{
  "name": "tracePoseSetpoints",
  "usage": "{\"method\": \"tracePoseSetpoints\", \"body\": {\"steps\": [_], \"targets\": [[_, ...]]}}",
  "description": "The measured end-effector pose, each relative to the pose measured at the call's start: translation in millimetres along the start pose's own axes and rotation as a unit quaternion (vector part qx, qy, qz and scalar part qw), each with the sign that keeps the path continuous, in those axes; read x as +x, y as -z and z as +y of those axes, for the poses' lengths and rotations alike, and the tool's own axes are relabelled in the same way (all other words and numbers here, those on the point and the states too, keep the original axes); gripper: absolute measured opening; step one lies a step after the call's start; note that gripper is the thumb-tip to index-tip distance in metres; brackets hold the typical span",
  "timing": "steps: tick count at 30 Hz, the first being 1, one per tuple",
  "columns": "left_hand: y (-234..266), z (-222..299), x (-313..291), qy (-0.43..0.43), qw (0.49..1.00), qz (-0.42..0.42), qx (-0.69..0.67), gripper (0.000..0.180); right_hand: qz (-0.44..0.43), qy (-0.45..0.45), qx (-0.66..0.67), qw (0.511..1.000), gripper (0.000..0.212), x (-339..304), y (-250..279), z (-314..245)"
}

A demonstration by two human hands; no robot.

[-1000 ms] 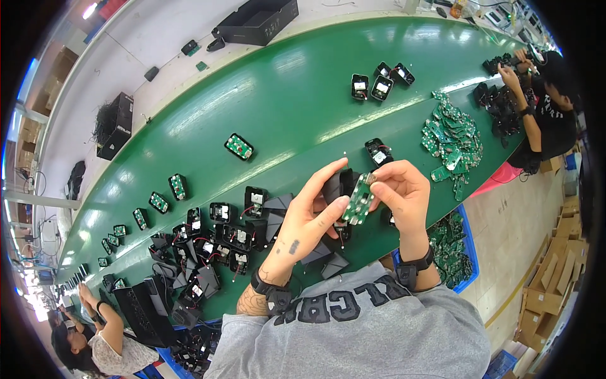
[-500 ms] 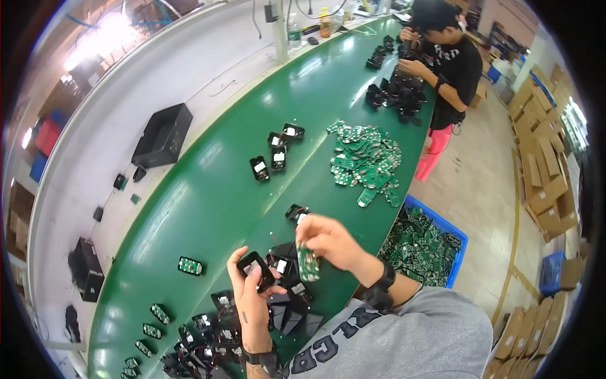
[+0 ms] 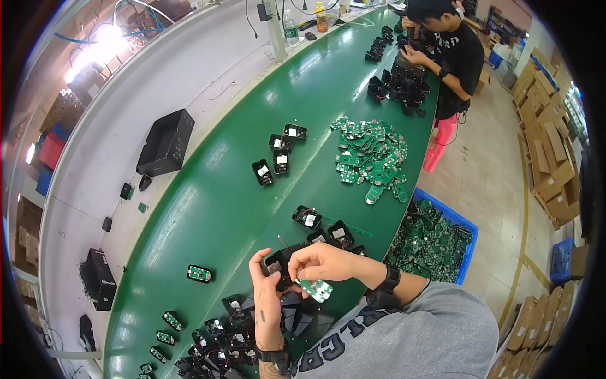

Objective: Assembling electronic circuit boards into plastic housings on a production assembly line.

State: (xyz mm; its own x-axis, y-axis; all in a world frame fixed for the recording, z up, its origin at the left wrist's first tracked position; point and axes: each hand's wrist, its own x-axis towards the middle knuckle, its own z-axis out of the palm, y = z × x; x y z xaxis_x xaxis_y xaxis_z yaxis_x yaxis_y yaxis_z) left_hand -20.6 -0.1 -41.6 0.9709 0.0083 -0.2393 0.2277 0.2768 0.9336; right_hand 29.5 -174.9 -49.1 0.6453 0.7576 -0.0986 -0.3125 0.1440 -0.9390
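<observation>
Black casing (image 3: 279, 258) sits in the left hand (image 3: 267, 297), fingers curled round it; just beside it, the right hand (image 3: 324, 263), nearly closed, pinches one end of a green circuit board (image 3: 317, 291). A light edge grip should spare its components. Loose casings (image 3: 341, 234) crowd close; bare surface (image 3: 366, 215) beyond gives room, its edge nearing the blue bin (image 3: 447, 209).
</observation>
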Motion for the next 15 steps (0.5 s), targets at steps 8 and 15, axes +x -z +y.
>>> {"method": "tracePoseSetpoints", "body": {"steps": [8,15], "targets": [[5.9,7.7,-1.1,0.063,0.99,-0.077,-0.1,0.051,-0.012,0.016,0.137,0.99,0.011,-1.5,10.3,1.7],[-1.2,11.7,-5.1,0.04,0.98,-0.089,-0.173,0.049,0.077,0.037,0.112,0.99,0.016,-3.8,16.3,-6.7]]}}
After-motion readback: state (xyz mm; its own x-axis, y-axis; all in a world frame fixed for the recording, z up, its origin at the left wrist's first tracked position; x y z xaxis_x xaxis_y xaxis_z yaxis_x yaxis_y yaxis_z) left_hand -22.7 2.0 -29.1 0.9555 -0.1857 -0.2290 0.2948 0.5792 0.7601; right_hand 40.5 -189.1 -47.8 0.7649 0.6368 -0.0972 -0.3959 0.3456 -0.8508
